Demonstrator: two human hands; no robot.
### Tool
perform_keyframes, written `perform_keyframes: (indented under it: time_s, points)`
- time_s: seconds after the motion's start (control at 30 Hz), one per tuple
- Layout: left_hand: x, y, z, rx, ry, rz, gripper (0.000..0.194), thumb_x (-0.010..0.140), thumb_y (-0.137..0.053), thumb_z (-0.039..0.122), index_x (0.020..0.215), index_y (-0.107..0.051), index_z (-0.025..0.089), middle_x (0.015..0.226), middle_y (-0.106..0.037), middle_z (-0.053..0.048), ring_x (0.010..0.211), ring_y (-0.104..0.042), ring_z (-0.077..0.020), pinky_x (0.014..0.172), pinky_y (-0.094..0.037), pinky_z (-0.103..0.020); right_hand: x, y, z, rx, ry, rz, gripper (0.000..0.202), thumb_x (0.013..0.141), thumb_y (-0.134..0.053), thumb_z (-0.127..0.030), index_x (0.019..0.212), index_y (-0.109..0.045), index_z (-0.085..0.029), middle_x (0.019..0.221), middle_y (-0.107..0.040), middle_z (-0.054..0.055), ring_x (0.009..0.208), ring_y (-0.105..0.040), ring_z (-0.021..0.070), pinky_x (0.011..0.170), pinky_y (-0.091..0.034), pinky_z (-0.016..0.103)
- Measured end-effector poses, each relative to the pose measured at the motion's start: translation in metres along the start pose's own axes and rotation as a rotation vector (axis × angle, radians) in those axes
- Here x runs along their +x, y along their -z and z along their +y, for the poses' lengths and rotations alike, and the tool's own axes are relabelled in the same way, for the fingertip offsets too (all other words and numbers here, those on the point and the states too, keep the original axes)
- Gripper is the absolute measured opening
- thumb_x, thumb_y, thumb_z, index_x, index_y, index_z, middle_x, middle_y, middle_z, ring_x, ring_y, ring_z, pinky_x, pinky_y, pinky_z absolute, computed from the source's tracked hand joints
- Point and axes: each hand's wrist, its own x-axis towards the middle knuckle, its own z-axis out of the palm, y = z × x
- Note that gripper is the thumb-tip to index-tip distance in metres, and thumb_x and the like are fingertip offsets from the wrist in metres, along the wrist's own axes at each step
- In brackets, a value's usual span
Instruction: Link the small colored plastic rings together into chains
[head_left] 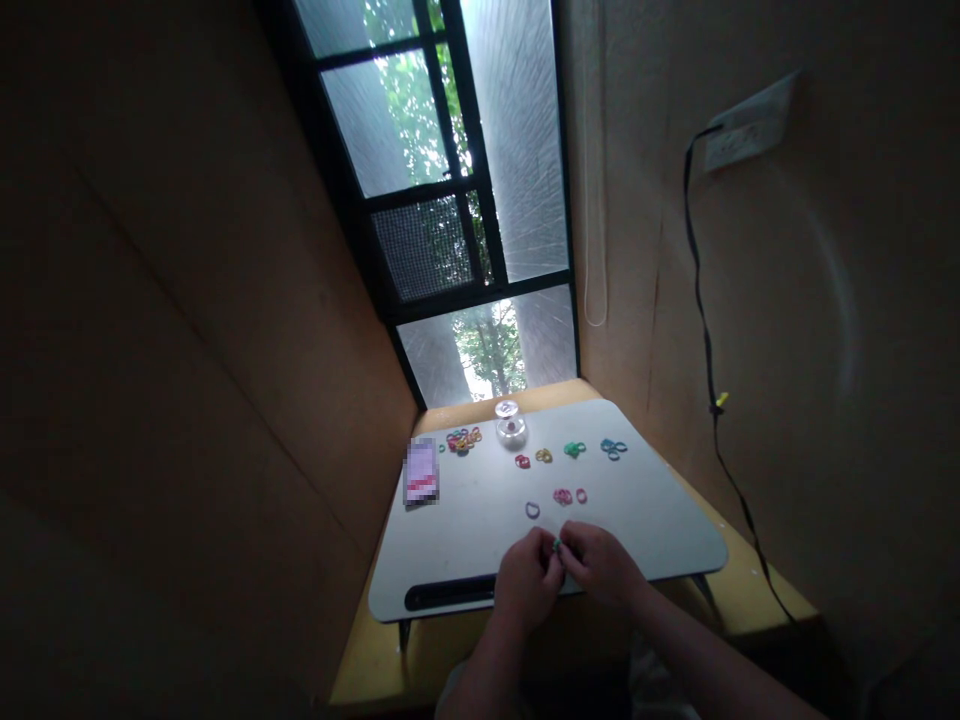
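Note:
Close together over the table's near edge, my left hand (527,575) and my right hand (596,562) both pinch a small green hair tie (556,546). Fingers hide most of it. Just beyond them lie a pale purple hair tie (532,510), a cluster of pink hair ties (562,496) and a single pink one (582,495). Farther back, small groups sit in a row: red hair ties (523,461), yellow hair ties (544,455), green hair ties (574,450) and blue hair ties (613,448). A mixed-colour pile (463,440) rests at the back left.
A clear container (511,428) stands at the back of the white folding table (465,540). At the left edge lies a blurred purple phone-shaped item (421,472). A black slot (450,595) runs along the near edge. A black cable (709,340) hangs down the right wall.

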Motion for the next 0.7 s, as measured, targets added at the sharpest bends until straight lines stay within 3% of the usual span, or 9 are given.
perform_keyframes:
  time_s: [0.7]
  points:
    - [-0.0012, -0.0021, -0.0016, 0.003, -0.001, 0.006, 0.006, 0.086, -0.052, 0.024, 0.083, -0.056, 0.02, 0.07, -0.059, 0.002, 0.065, -0.052, -0.0126, 0.06, -0.032, -0.024, 0.0005, -0.0021, 0.004, -0.017, 0.014, -0.003, 0.014, 0.083, -0.048, -0.024, 0.07, -0.052, -0.02, 0.066, -0.057, -0.001, 0.061, -0.048, 0.0135, 0.058, -0.03, 0.025]
